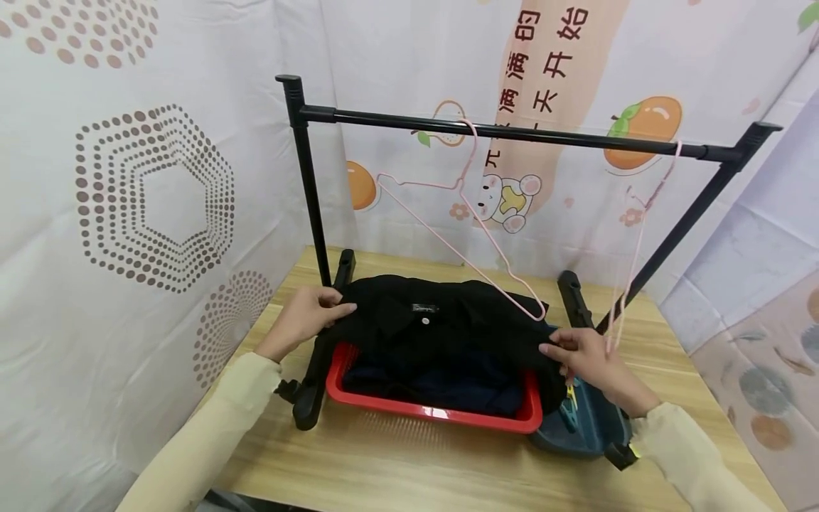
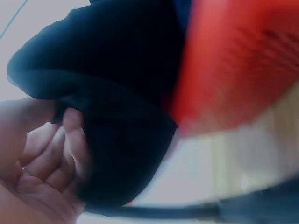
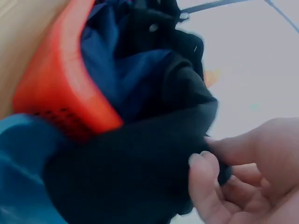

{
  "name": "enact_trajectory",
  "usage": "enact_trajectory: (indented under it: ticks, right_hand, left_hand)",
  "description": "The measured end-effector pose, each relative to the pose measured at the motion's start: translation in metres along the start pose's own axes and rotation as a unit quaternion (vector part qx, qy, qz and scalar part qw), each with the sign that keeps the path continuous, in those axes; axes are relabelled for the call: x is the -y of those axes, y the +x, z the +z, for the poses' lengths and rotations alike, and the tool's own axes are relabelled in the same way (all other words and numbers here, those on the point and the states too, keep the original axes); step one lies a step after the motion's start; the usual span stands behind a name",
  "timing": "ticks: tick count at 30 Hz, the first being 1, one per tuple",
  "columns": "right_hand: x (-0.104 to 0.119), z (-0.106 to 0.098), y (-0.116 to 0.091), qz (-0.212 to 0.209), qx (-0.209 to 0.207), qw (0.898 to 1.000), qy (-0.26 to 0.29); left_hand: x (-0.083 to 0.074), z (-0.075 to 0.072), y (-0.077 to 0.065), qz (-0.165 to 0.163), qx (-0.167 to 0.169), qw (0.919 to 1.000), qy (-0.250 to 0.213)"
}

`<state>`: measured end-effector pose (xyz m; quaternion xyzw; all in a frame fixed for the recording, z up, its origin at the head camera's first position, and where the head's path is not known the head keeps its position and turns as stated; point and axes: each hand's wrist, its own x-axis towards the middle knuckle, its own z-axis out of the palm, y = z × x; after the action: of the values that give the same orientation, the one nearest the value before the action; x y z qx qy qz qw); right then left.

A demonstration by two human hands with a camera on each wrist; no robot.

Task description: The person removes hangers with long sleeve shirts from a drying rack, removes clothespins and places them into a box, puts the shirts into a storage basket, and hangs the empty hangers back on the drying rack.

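Observation:
A black shirt with a neck label and a button is spread over a red basket. At its left end my left hand pinches the cloth between thumb and fingers. My right hand grips the opposite end in the same way; the right wrist view shows its thumb and fingertip on the black fabric. Dark blue cloth lies in the basket under the shirt. A pink hanger hangs from the rail, its lower right corner in front of the shirt.
The black rack's rail crosses above the basket, with its feet on the wooden table. A second pink hanger hangs at the right end, close to my right hand. A blue container holding clothes pegs stands right of the basket.

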<state>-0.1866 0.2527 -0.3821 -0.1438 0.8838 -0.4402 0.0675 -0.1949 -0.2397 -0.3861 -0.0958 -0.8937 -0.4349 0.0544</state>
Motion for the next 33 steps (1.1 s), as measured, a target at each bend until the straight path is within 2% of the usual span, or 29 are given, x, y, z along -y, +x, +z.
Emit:
enact_trajectory:
  ticks: [4,6,8,10,12,15,17,20,23,25,26,28,30,33]
  right_hand:
    - [0.020,0.009,0.006,-0.055,-0.065,0.996,0.012]
    - [0.029,0.017,0.008,-0.084,-0.074,0.994,0.017]
    - [0.039,0.025,0.010,-0.107,-0.065,0.992,0.024]
    - [0.045,0.035,0.012,-0.119,-0.057,0.991,0.001]
    - [0.048,0.045,0.014,-0.142,-0.056,0.986,-0.064]
    - [0.047,0.061,0.017,-0.168,-0.042,0.972,-0.162]
    - [0.042,0.069,0.018,-0.187,-0.018,0.962,-0.200]
    - [0.035,0.077,0.020,-0.186,0.035,0.961,-0.200]
    - [0.030,0.080,0.022,-0.186,0.065,0.961,-0.195]
    - [0.027,0.079,0.023,-0.182,0.077,0.960,-0.198]
    - [0.027,0.077,0.024,-0.180,0.081,0.959,-0.201]
    - [0.026,0.070,0.026,-0.174,0.085,0.959,-0.206]
    - [0.026,0.060,0.027,-0.157,0.078,0.963,-0.203]
    - [0.026,0.043,0.029,-0.124,0.041,0.977,-0.171]
  left_hand:
    - [-0.019,0.009,0.002,0.064,0.009,0.9979,-0.005]
    - [-0.025,0.016,0.003,0.103,0.029,0.9943,0.009]
    - [-0.029,0.023,0.004,0.138,0.055,0.9884,0.029]
    - [-0.030,0.030,0.005,0.171,0.090,0.9795,0.058]
    - [-0.030,0.036,0.006,0.193,0.131,0.9689,0.082]
    - [-0.026,0.046,0.005,0.203,0.207,0.9511,0.108]
    - [-0.023,0.052,0.004,0.191,0.260,0.9390,0.119]
    - [-0.021,0.057,0.003,0.176,0.336,0.9134,0.149]
    - [-0.021,0.056,0.004,0.167,0.392,0.8884,0.172]
    - [-0.020,0.052,0.006,0.164,0.412,0.8799,0.170]
    - [-0.019,0.050,0.008,0.165,0.416,0.8790,0.164]
    - [-0.018,0.043,0.012,0.169,0.411,0.8850,0.138]
    - [-0.016,0.034,0.017,0.173,0.392,0.8984,0.097]
    - [-0.014,0.015,0.025,0.168,0.336,0.9252,0.050]
